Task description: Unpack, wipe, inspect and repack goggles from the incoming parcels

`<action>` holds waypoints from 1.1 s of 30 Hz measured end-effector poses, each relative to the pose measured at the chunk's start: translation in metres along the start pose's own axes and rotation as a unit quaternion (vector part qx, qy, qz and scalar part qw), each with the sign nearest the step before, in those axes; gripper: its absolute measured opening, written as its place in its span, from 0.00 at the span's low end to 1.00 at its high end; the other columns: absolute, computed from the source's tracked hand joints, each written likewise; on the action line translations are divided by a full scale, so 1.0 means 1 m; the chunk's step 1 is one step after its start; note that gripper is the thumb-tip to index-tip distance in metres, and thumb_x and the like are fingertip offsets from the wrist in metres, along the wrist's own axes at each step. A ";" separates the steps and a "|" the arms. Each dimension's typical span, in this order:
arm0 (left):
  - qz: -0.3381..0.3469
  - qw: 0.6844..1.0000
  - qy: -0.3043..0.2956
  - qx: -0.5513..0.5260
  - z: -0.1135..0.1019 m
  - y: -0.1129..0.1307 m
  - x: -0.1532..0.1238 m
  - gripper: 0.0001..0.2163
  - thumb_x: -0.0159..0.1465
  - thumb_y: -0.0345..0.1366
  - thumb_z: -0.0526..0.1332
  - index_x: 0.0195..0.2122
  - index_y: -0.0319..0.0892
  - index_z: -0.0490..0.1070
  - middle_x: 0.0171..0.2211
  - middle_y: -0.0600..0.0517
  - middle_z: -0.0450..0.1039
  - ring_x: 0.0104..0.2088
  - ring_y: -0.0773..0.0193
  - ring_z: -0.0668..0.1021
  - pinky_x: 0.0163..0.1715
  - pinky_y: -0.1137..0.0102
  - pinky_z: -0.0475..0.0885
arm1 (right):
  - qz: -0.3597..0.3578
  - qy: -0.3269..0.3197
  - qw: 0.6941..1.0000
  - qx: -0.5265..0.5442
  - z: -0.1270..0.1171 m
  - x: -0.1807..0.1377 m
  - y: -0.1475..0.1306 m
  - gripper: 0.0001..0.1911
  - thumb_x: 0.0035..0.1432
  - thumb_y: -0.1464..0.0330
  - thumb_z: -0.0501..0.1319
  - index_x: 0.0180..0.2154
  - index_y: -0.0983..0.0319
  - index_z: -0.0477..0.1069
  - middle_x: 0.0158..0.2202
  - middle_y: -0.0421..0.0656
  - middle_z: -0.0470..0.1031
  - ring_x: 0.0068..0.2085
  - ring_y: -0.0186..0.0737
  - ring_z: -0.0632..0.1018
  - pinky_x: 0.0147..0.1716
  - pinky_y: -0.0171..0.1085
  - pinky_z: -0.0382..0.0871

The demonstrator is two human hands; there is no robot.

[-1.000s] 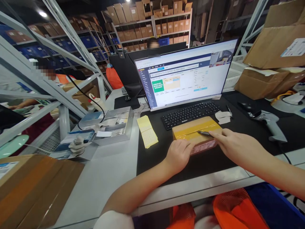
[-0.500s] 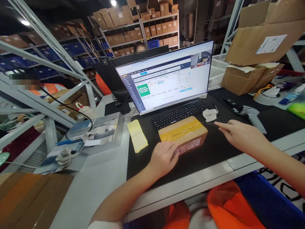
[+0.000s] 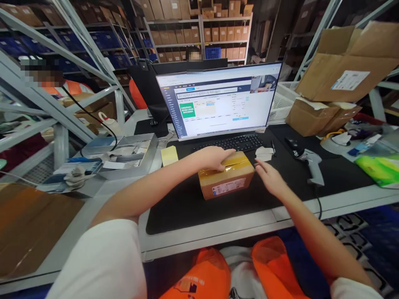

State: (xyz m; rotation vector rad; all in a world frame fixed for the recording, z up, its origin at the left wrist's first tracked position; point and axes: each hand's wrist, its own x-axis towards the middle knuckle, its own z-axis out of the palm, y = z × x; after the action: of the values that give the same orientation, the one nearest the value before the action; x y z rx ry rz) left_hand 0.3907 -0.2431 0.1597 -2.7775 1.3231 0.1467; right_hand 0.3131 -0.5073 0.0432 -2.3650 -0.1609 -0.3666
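A taped cardboard box (image 3: 232, 176) sits on the black desk mat, with its printed label facing me. My left hand (image 3: 215, 158) reaches over its top left part and grips it there, the thumb on the yellow tape and one finger stretched along the far edge. Some of that hand's fingers are hidden. Just off the box's right end is my right hand (image 3: 271, 178), open and holding nothing, its fingers pointing at the box. Beyond those fingertips lie white paper slips (image 3: 264, 154) and a black pen (image 3: 273, 148).
Behind the box are a keyboard (image 3: 246, 142) and a monitor (image 3: 218, 104). A barcode scanner (image 3: 312, 166) and a mouse (image 3: 292, 144) lie to the right. Yellow notes (image 3: 169, 155) and a grey tray (image 3: 146, 160) are at left. Cardboard boxes (image 3: 346, 79) stand at back right.
My left hand has gone from the box's near side onto its top. The box has turned so its label faces me more squarely. My right hand has come nearer the box.
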 end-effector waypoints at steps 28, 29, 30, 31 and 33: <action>0.084 0.945 0.304 -0.090 0.032 -0.019 -0.052 0.15 0.70 0.45 0.57 0.43 0.43 0.80 0.47 0.43 0.79 0.54 0.51 0.76 0.58 0.55 0.67 | -0.280 -0.134 0.943 0.118 -0.046 -0.004 0.012 0.21 0.71 0.62 0.49 0.53 0.57 0.78 0.62 0.49 0.73 0.67 0.53 0.67 0.65 0.60 0.61; 0.102 0.955 0.264 -0.087 0.036 -0.009 -0.064 0.15 0.70 0.46 0.57 0.44 0.44 0.80 0.51 0.43 0.78 0.60 0.49 0.73 0.61 0.53 0.65 | -0.263 -0.161 0.939 0.152 -0.053 0.010 0.008 0.23 0.72 0.58 0.48 0.50 0.56 0.80 0.58 0.49 0.76 0.64 0.52 0.71 0.65 0.58 0.62; 0.107 0.963 0.232 -0.090 0.043 0.000 -0.073 0.15 0.71 0.47 0.57 0.43 0.44 0.80 0.56 0.43 0.76 0.65 0.46 0.68 0.63 0.51 0.63 | -0.242 -0.180 0.936 0.179 -0.057 0.025 0.002 0.25 0.71 0.55 0.47 0.47 0.56 0.81 0.55 0.48 0.78 0.61 0.52 0.74 0.64 0.57 0.64; 0.107 0.966 0.214 -0.097 0.050 0.008 -0.080 0.15 0.71 0.48 0.57 0.42 0.44 0.79 0.59 0.43 0.73 0.68 0.44 0.64 0.64 0.49 0.61 | -0.217 -0.191 0.938 0.193 -0.058 0.040 -0.005 0.26 0.71 0.52 0.48 0.44 0.56 0.82 0.53 0.47 0.79 0.59 0.52 0.76 0.63 0.56 0.65; 0.097 0.957 0.247 -0.119 0.067 0.018 -0.088 0.15 0.70 0.47 0.58 0.38 0.43 0.77 0.63 0.42 0.70 0.70 0.42 0.60 0.65 0.47 0.61 | -0.164 -0.209 0.948 0.176 -0.050 0.065 -0.025 0.24 0.67 0.48 0.53 0.43 0.54 0.83 0.56 0.45 0.78 0.60 0.53 0.75 0.65 0.54 0.63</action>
State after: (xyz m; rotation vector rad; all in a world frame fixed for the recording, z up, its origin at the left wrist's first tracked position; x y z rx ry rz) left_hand 0.3176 -0.1803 0.1023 -2.9973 1.7921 -0.4415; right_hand 0.3590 -0.5226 0.1143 -2.0262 -0.7628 0.0204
